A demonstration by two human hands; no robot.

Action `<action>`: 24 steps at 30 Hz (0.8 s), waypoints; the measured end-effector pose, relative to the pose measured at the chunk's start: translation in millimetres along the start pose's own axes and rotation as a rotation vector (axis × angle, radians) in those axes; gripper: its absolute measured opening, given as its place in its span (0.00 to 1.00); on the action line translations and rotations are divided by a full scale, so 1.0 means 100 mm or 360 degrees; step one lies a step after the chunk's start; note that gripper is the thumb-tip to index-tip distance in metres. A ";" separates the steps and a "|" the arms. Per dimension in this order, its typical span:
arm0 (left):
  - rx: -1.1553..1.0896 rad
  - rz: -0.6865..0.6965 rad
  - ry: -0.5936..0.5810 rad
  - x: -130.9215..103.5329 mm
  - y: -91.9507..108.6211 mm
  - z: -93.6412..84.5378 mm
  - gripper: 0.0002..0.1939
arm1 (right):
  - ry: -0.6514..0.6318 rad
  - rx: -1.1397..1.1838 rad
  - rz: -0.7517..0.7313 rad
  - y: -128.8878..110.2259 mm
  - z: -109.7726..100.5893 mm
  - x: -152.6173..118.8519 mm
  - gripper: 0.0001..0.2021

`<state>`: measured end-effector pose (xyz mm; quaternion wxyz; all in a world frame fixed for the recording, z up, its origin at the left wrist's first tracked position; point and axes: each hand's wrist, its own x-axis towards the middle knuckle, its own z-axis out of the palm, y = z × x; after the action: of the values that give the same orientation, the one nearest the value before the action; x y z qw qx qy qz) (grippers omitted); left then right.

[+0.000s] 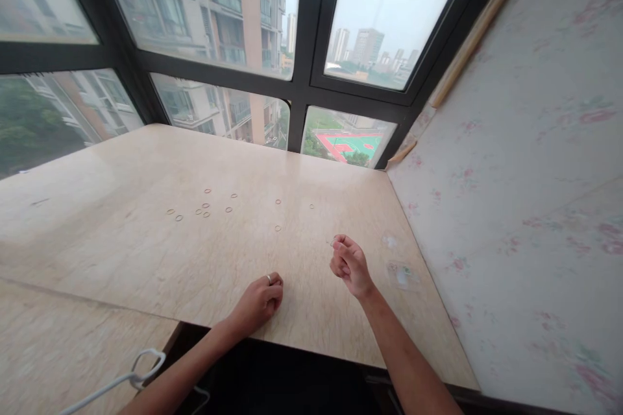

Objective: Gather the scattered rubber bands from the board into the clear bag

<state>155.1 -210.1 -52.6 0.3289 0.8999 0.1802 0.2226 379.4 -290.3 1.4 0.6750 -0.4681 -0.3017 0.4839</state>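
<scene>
My right hand (350, 264) is raised a little above the pale marble-patterned countertop (311, 285), with thumb and index finger pinching a thin small ring (331, 242). Curled and resting on the counter near its front edge is my left hand (260, 301), which wears a metal finger ring (269, 279). The inside of that fist is hidden. Similar thin rings lie scattered beyond my hands: one ring (312, 206) ahead of my right hand, two to its left, including a ring (278, 228), and several farther left around another ring (206, 205).
Clear plastic packaging (403, 275) lies at the right, by the flower-papered wall (525, 194). A dark window frame (296, 87) bounds the back of the counter. A white cable (131, 376) loops at the lower left, beside a dark gap below the edge.
</scene>
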 end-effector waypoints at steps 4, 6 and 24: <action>0.0012 -0.0006 -0.0020 0.00 0.02 -0.01 0.14 | 0.0122 -0.0078 -0.0006 -0.09 -0.22 -0.25 0.15; 0.0013 -0.0011 -0.0033 0.01 0.02 -0.01 0.14 | 0.0182 -0.0110 -0.0005 -0.13 -0.31 -0.36 0.16; 0.0078 0.0066 -0.0091 0.07 0.06 -0.06 0.13 | 0.0827 -0.0449 -0.0231 -0.28 -1.35 -0.84 0.15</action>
<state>159.1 -207.6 -42.5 0.3072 0.9172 0.1573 0.1990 476.3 -417.3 -20.6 0.6907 -0.6426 -0.2159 0.2518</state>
